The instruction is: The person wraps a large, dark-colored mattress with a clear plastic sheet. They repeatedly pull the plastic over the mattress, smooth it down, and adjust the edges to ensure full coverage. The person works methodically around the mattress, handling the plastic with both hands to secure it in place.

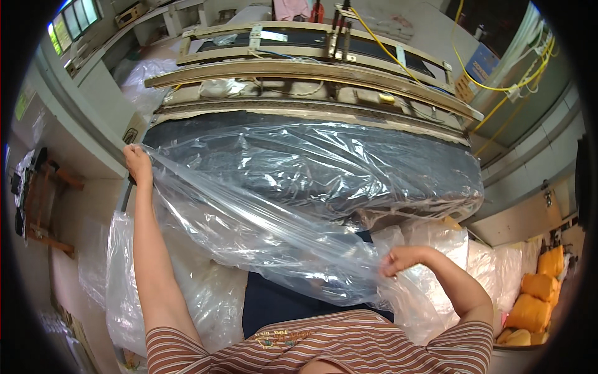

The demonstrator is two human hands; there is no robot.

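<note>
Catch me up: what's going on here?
A crumpled clear plastic sheet is held in a slanting, gathered band between a person's left hand by the left end of a long, dark work surface and right hand nearer the brown striped shirt. Clear film covers much of that surface.

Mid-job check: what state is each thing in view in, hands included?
Wide clear plastic sheet, gathered into folds, stretched diagonally
Left bare hand, grip closed on the sheet's upper-left part
Right bare hand, grip closed on its lower-right part
Long dark work surface, largely under clear, creased plastic
Looped yellow cable, hanging slack
Orange bundles, piled together
</note>
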